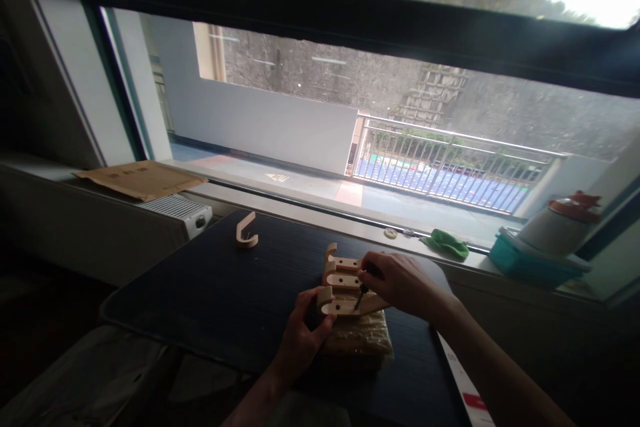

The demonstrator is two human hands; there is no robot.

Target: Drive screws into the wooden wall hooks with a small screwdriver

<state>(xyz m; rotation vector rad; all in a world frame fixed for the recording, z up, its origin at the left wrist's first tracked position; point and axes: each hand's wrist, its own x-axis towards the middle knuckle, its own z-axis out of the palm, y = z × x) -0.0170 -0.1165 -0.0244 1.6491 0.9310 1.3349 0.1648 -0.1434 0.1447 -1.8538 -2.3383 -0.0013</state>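
Dk table (pixel 190 287): screwdriver (pixel 363 289) in R hand (pixel 403 283), tip down-left, axis steep

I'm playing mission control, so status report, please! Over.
Left hand holding nearest wooden hook. Right hand gripping screwdriver, tip at that hook. Separate wooden hook off left, not in the way.

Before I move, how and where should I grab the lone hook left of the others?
Best guess: pinch the lone hook by its straight arm, across the flat faces, coming from above with your left hand, the nearer one. It seems to lie on its edge, and dark bits show inside the curl, so avoid that end.
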